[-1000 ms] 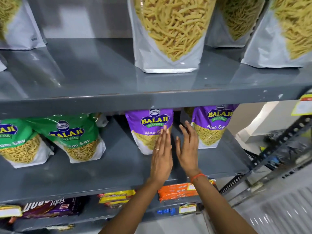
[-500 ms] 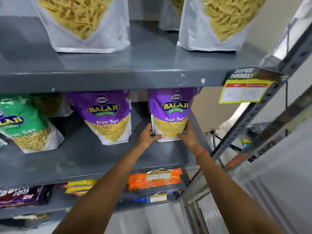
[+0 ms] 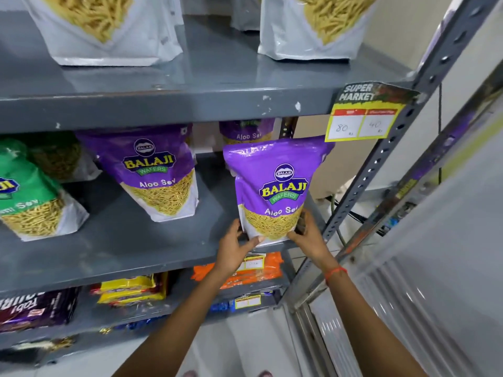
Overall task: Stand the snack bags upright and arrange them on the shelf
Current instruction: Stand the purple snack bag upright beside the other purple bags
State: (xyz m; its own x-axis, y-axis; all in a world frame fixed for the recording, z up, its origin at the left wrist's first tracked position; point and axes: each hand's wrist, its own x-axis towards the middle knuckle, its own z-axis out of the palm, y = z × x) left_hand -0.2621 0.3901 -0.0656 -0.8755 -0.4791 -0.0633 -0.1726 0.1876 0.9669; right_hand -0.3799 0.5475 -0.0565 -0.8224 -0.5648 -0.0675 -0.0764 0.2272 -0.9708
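A purple Aloo Sev bag (image 3: 272, 191) was gripped at its bottom corners by the left hand (image 3: 234, 251) and right hand (image 3: 307, 238), held upright at the grey shelf's (image 3: 114, 246) front edge.

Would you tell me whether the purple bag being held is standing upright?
Upright: the purple bag has its base at the shelf edge, logo level.

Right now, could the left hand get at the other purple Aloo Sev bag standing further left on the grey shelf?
Probably yes: bare shelf lies between the left hand and that purple bag, though the hand is busy.
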